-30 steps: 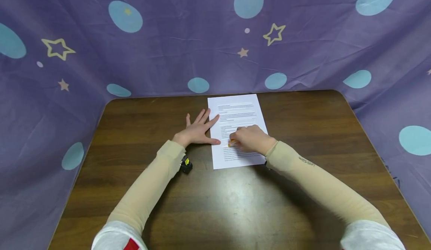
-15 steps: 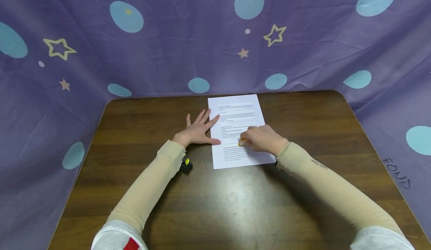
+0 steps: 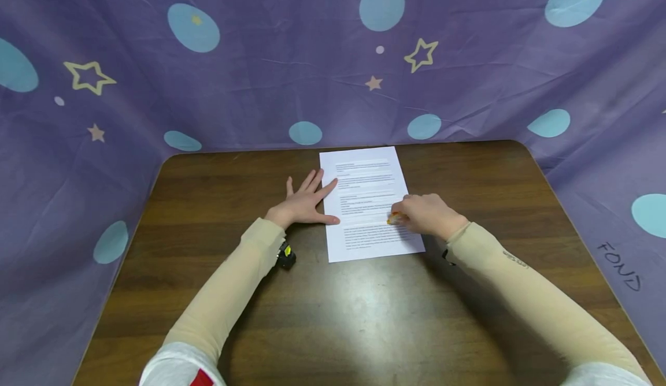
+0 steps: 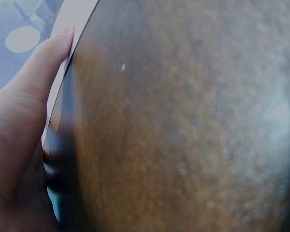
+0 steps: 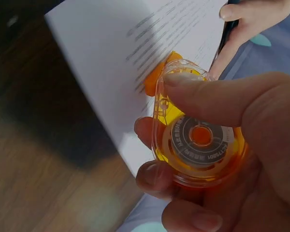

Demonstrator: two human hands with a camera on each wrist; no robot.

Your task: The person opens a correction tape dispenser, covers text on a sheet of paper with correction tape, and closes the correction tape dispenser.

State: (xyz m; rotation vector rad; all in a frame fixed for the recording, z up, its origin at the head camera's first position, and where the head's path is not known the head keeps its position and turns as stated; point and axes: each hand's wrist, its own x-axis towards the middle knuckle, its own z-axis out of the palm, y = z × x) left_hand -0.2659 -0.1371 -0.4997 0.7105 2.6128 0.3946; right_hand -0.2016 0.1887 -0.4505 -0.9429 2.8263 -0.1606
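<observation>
A white sheet of printed paper (image 3: 364, 252) lies on the wooden table. My left hand (image 3: 302, 206) rests with spread fingers at its left edge, thumb and fingertips over the paper; in the left wrist view the thumb (image 4: 48, 60) lies along that edge. My right hand (image 3: 429, 215) grips a clear, orange and yellow correction tape (image 5: 198, 135), thumb on its upper face and fingers curled beneath. Its orange tip (image 5: 157, 77) is at the printed lines near the sheet's right side. Whiter bands cross the page between blocks of text.
The brown table (image 3: 333, 316) stretches round the sheet on all sides. Behind it and at both sides hangs a purple curtain (image 3: 250, 85) with stars and blue spots. A small black device (image 3: 285, 256) sits at the left wrist.
My right hand has slid rightward across the sheet with the correction tape, from the middle of the text to near the right edge. The left hand has stayed in place.
</observation>
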